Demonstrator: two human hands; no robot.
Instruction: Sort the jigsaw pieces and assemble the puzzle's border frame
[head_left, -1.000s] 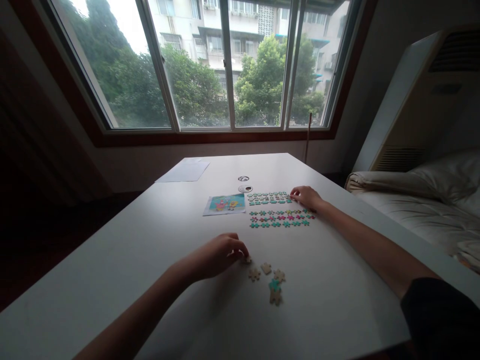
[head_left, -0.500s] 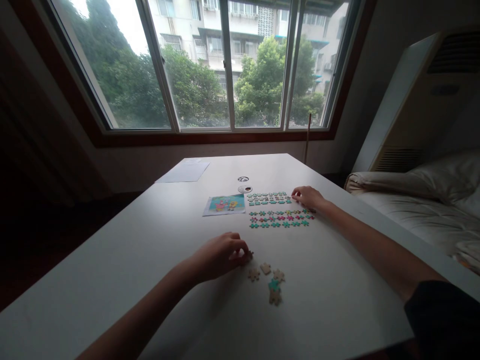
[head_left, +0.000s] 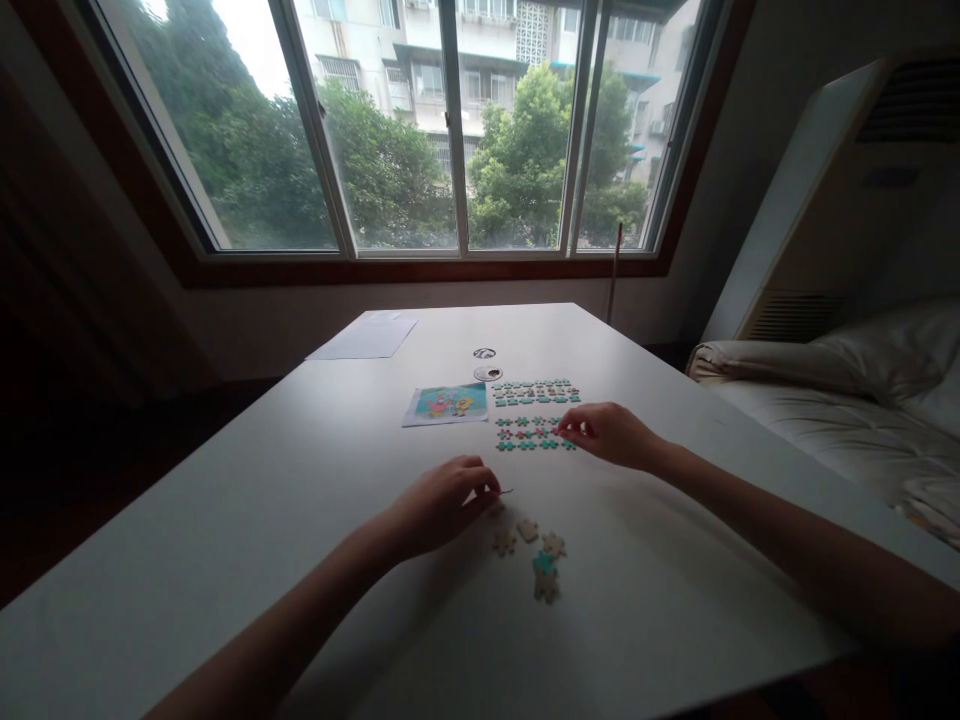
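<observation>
My left hand (head_left: 454, 500) is just above the table, its thumb and fingers pinched on a small puzzle piece (head_left: 507, 491) seen nearly edge-on. Close by lie several loose puzzle pieces (head_left: 546, 586), most with their plain brown backs up and one showing turquoise. My right hand (head_left: 611, 435) hovers at the right part of the lower rows of puzzle pieces (head_left: 526, 434), covering some of them. Its fingers are curved with the tips a little apart, and no piece shows in them. Beyond it are the upper rows of puzzle pieces (head_left: 531, 399), laid out neatly.
Left of the rows lies a colourful picture sheet (head_left: 450, 404). Two small round items (head_left: 487, 373) are behind it. Some white paper (head_left: 364, 337) rests at the far left of the white table (head_left: 300, 510). A padded seat (head_left: 825, 390) stands to the right.
My right hand has moved left and nearer from the right end of the rows and now hides part of the lower rows. My left hand has raised its puzzle piece slightly off the table.
</observation>
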